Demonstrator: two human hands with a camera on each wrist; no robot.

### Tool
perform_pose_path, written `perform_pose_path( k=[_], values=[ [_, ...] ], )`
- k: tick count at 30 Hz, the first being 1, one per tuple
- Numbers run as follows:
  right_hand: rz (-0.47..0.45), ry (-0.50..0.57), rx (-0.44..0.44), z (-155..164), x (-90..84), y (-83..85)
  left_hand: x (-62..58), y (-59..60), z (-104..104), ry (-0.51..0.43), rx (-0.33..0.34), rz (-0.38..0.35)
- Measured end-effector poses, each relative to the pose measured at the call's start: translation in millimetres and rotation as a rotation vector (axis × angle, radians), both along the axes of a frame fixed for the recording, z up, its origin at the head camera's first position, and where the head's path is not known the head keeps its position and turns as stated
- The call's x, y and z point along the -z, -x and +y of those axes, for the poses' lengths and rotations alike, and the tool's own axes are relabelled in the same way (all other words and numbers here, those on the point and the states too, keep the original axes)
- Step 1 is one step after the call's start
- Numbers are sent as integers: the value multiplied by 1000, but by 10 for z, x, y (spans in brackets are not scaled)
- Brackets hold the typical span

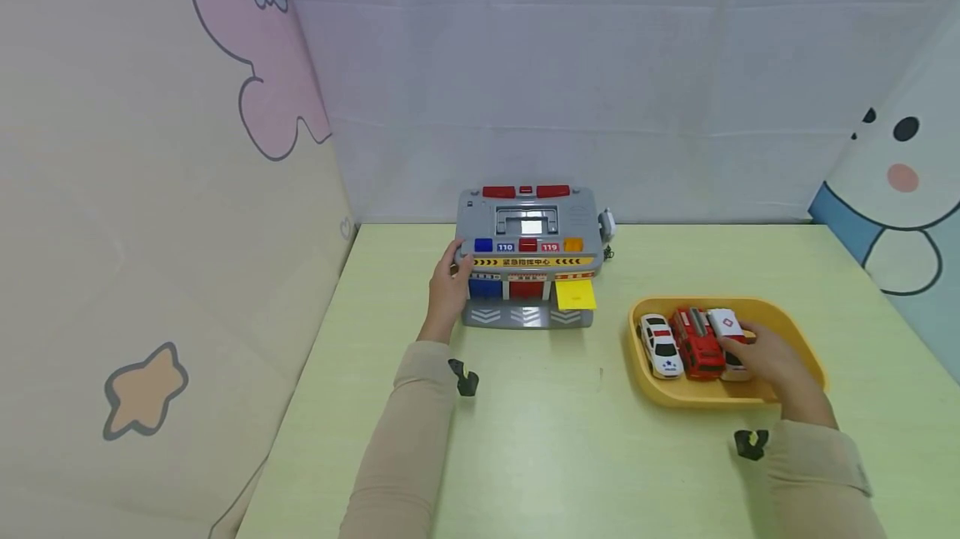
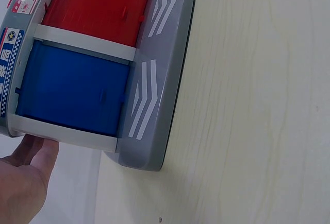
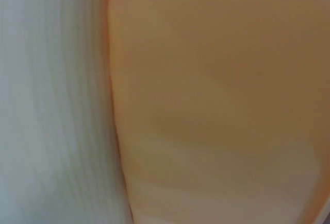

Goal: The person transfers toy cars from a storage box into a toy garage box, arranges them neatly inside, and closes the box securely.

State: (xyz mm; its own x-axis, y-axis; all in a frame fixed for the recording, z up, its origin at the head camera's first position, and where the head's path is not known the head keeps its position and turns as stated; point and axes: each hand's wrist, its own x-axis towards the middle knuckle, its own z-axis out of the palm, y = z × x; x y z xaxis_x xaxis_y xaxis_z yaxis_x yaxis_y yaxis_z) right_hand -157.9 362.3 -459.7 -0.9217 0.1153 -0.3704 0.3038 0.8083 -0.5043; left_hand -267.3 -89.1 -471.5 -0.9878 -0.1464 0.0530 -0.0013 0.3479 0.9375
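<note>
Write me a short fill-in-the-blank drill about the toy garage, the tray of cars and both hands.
1. The left hand grips the toy garage at its ____ end.
2. The yellow tray holds ____ toy vehicles.
3. The garage door that hangs open is ____, beside the shut red door and blue door.
4. The right hand rests on the white ambulance, next to the ____ fire truck.

Missing words: left; three; yellow; red
</note>
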Motion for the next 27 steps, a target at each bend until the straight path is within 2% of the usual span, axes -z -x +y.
perform_pose_path(
  k=[4,12,27],
  values=[
    [0,21,-11,7,-9,6,2,3,-1,-4,0,-11],
    [30,110,26,-8,-11,-18,0,-4,5,-2,-5,-13],
    [46,205,75,29,93,0,-1,-13,5,-12,-7,-19]
  ],
)
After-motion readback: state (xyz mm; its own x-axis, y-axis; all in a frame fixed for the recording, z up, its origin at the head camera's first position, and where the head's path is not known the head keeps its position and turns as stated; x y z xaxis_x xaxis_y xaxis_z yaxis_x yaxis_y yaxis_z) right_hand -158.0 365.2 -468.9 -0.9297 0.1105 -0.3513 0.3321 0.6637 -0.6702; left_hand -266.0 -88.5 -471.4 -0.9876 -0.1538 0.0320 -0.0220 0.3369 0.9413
